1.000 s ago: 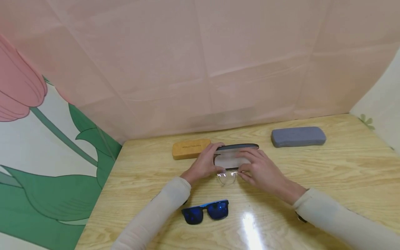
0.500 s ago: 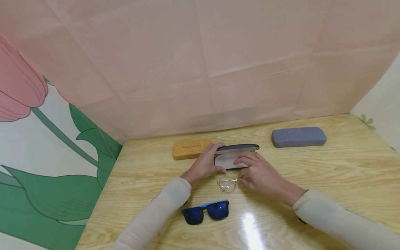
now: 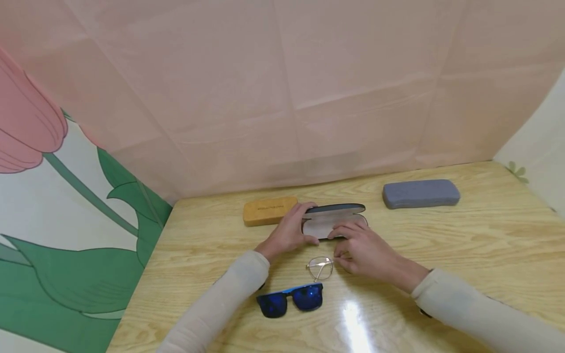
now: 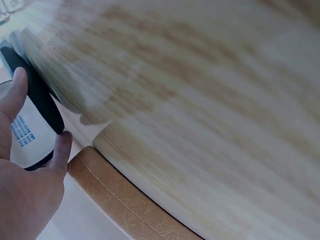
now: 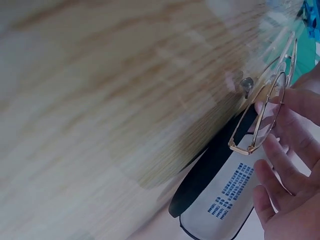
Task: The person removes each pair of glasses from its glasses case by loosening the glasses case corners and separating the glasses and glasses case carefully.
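In the head view, an opened glasses case (image 3: 319, 228) with a dark shell and pale lining lies near the middle of the table. My left hand (image 3: 290, 231) grips its left end, fingers at the raised lid and thumb at the front edge; the left wrist view shows the dark lid edge (image 4: 42, 100) between thumb and fingers. Thumb and index finger of my right hand (image 3: 367, 251) pinch a pair of thin gold-rimmed eyeglasses (image 3: 321, 268) just in front of the case. Blue print shows on the lining (image 5: 230, 190) in the right wrist view.
Black sunglasses with blue lenses (image 3: 291, 299) lie nearer the person. A closed tan glasses case (image 3: 269, 211) sits beside the left hand, and a closed grey-blue case (image 3: 421, 193) at the back right. A pink cloth (image 3: 282, 122) hangs behind the table.
The eyeglasses have come away from the case's front edge toward the person, pinched in my right hand, which has lowered slightly. My left hand and the case have stayed put.
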`<state>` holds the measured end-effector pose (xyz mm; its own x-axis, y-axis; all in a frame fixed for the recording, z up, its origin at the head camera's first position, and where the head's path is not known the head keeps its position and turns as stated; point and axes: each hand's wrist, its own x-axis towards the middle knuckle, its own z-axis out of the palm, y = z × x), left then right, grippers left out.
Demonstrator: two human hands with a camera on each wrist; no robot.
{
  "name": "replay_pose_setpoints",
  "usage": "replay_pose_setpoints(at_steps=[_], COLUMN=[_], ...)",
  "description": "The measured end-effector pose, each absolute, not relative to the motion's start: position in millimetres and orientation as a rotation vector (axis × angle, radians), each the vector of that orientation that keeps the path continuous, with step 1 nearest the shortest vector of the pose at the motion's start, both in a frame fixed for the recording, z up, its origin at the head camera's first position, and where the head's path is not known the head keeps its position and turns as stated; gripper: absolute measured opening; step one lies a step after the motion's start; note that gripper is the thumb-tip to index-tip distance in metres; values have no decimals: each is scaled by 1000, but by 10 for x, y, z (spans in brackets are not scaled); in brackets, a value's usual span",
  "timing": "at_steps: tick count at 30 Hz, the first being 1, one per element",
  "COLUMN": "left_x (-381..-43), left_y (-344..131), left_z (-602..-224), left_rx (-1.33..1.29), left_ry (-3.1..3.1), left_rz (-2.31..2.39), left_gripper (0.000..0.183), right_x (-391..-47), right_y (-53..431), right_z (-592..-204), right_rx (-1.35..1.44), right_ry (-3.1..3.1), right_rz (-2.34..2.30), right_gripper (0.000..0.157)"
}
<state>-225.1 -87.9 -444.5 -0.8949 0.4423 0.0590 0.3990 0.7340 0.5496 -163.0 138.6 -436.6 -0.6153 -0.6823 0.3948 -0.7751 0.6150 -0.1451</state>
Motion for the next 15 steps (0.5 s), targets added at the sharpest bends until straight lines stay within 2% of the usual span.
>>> replay_pose_setpoints(at_steps=[15], left_x=[-2246], left_y=[-864], left_z=[-4443], left_rx=[693], left_ry=[2842], left_rz=[887], left_gripper=[92], right_x=[-1665], right_y=[1447], right_z=[-4359], right_rx=[1169], right_ry=[-2473], right_rz=[478], right_gripper=[6])
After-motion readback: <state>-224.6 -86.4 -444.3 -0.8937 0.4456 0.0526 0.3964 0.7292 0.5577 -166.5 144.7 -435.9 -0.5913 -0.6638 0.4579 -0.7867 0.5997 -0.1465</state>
